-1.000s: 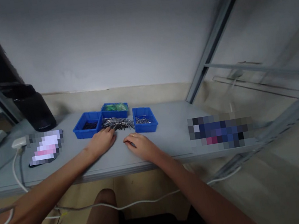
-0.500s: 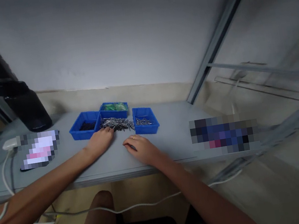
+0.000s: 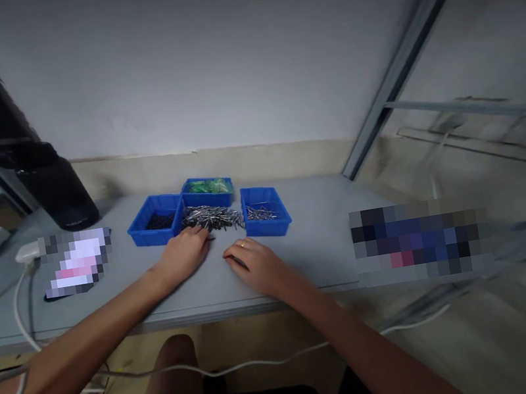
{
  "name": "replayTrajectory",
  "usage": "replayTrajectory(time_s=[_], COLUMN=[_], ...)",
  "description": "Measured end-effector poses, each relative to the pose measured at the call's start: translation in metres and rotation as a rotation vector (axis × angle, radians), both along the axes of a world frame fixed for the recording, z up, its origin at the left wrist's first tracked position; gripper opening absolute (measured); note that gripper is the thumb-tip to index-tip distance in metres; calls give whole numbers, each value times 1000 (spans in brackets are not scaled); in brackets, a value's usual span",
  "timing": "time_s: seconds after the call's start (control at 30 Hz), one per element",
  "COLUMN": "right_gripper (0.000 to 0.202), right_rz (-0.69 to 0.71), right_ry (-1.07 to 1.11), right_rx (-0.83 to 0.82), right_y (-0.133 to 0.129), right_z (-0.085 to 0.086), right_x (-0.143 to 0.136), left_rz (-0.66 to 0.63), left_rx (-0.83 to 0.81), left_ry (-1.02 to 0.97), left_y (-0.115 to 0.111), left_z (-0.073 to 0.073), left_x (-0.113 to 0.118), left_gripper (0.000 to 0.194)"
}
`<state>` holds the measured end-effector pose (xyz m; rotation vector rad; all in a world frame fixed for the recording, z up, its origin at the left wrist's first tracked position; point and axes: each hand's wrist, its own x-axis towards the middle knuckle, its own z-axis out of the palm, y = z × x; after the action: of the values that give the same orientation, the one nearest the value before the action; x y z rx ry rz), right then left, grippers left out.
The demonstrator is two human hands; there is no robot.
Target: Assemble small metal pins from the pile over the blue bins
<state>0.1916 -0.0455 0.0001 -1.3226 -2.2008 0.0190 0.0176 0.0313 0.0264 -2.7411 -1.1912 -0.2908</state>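
A loose pile of thin silvery metal pieces [image 3: 213, 216], with darker ones along its front edge, lies on the grey table. My left hand [image 3: 186, 252] rests just in front of the pile, fingers closed together, with a small dark piece [image 3: 212, 238] showing at the tips. Close by on the right, my right hand [image 3: 256, 263] is curled in a pinch above the tabletop; a dark strip shows between thumb and finger, too small to name. Three blue bins surround the pile: one with dark small parts [image 3: 142, 237], one with green packets [image 3: 224, 198], one with silvery pieces [image 3: 268, 228].
A black bottle [image 3: 60, 196] and a blurred-out phone [image 3: 81, 262] with a white plug [image 3: 29, 252] stand at left. A blurred-out dark blue item [image 3: 414, 236] lies at right. Metal posts [image 3: 399, 49] frame the grey table [image 3: 320, 241], and a white cable [image 3: 240, 365] hangs below its edge.
My left hand has drawn back slightly from the pile towards me, and a dark piece now shows by its fingertips. My right hand keeps its pinch. The view has shifted slightly.
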Motion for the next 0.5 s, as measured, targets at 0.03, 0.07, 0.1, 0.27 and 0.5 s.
replayTrajectory(time_s=[0.03, 0.07, 0.1, 0.27, 0.5], right_gripper=[19, 18, 18, 21, 16], right_rz=[-1, -8, -23, -163, -108], right_ry=[25, 60, 102, 288, 209], right_rx=[-9, -15, -17, -9, -40], right_y=[0, 1, 1, 5, 7], right_z=[0, -1, -1, -6, -7], right_x=[0, 1, 2, 6, 9], left_rz=[-22, -55, -96, -283, -381], left_rx=[-28, -52, -68, -73, -51], left_ry=[-23, -51, -84, -252, -375], left_y=[0, 0, -1, -8, -10], left_z=[0, 1, 2, 8, 8], left_x=[0, 0, 0, 2, 0], left_gripper=[18, 17, 16, 13, 14])
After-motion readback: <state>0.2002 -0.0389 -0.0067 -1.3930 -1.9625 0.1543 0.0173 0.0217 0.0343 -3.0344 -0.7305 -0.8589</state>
